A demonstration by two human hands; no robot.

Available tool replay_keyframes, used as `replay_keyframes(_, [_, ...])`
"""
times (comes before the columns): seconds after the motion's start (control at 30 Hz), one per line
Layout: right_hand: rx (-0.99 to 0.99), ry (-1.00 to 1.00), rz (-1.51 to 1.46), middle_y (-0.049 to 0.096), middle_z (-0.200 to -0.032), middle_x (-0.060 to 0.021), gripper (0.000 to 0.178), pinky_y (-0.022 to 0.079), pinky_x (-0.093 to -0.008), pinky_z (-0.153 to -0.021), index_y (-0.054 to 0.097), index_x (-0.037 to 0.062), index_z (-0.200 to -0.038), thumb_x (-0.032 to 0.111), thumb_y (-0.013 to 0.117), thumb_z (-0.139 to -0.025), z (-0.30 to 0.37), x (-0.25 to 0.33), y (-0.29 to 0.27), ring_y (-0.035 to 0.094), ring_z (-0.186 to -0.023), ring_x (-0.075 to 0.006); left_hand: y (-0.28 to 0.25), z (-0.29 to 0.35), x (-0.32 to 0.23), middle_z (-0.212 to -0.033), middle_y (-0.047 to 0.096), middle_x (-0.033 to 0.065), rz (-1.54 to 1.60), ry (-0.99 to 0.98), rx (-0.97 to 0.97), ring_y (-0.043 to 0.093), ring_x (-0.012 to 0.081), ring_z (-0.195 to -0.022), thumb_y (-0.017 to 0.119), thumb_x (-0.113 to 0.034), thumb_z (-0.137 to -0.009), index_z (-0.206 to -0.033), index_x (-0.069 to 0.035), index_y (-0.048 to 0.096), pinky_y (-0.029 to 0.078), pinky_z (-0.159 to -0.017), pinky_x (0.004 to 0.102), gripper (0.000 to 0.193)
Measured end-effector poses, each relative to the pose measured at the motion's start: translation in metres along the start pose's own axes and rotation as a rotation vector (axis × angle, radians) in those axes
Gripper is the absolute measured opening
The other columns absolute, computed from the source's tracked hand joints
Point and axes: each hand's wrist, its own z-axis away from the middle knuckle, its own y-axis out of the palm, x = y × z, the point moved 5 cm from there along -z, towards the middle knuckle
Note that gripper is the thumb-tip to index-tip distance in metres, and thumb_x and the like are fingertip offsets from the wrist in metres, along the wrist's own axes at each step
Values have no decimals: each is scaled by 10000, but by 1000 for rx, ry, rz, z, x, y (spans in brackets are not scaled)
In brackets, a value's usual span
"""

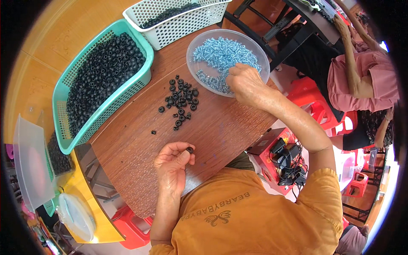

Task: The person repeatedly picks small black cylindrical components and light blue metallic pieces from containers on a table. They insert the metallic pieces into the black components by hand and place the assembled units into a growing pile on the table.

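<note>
My left hand is above the near side of the brown table, thumb and fingers pinching a small black ring-shaped piece. Beyond it lies a loose pile of similar black pieces, with a few strays around. To the right, my right hand reaches over the near rim of a round translucent bowl. Its fingers are bent down together into many small shiny blue pieces. The fingertips are hidden, so what they hold cannot be made out.
A teal basket full of black pieces stands at the left. Behind it is a white perforated basket with dark pieces. Right of the table sit a red box and black power adapters. Another person in pink works at a far-right table.
</note>
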Motion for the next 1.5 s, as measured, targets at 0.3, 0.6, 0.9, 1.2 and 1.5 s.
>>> replay_keyframes(0.3, [-278,170,-475,556,-690,-115,53,437,-371,-636,603,-4,-687,9,651,-670,17,11,-31,553,-700,-276,11,-2,-4,-889,634,156,-15,5,1,608,190,-709,628,57,-774,-907,36,585,478,-605,288,141])
replay_keyframes(0.6, [-180,58,-1039,553,-694,-75,81,418,-322,-590,620,22,-742,28,680,-688,14,96,-16,537,-680,-229,18,1,-16,-878,638,113,-107,160,-22,603,159,-729,663,53,-747,-958,41,594,496,-647,265,223])
replay_keyframes(0.9, [-183,12,-984,558,-697,-68,91,422,-346,-601,616,25,-731,55,689,-684,11,111,-10,535,-683,-247,16,12,-23,-976,610,99,-274,380,-45,569,122,-800,659,116,-713,-940,41,613,489,-697,232,243])
replay_keyframes(1.2, [-25,276,-1230,567,-726,-48,74,407,-275,-580,634,19,-747,46,693,-711,14,119,2,518,-657,-141,10,21,-25,-985,593,99,-319,459,-63,563,130,-819,656,131,-703,-917,42,623,476,-708,223,234])
replay_keyframes(1.5, [28,430,-1538,587,-757,-9,85,431,-210,-602,645,7,-786,58,694,-739,18,130,18,532,-681,-63,7,25,-28,-967,586,103,-317,517,-66,562,148,-843,650,138,-703,-903,48,623,476,-727,241,220])
